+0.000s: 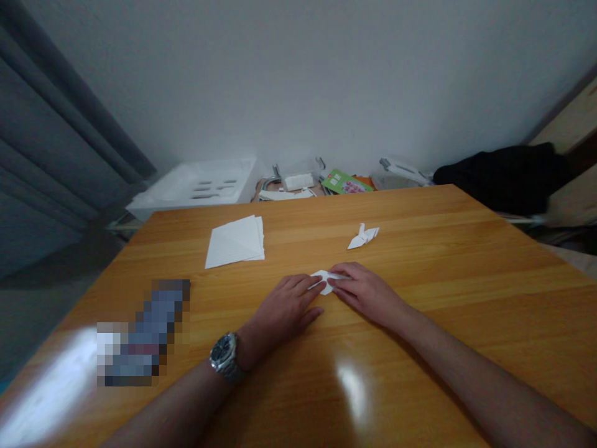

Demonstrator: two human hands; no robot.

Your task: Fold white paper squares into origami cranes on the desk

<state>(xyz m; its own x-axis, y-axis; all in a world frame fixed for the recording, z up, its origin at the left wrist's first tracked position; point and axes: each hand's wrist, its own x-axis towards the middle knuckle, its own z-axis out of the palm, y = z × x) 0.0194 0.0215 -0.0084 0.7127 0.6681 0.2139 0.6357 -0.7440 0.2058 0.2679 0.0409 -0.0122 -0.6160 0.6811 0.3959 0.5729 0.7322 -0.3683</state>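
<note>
A small folded piece of white paper (325, 287) lies on the wooden table (289, 236), between my two hands. My left hand (291, 303), with a metal watch (224, 354) on its wrist, presses its fingertips on the paper's left part, the thumb apart below. From the right, my right hand (361, 287) has its fingers on the paper's right part, with thumb and forefinger close to its middle. Beyond the hands stands a folded white paper bird (364, 236). Several white paper sheets (236, 242) lie stacked at the back left of the table.
A pixelated dark object (153, 330) lies on the left of the table. Past the far edge are a white foam tray (200, 180), a green booklet (345, 182) and assorted items by the wall. Black cloth (504, 177) is at the right, a grey curtain (60, 106) at the left.
</note>
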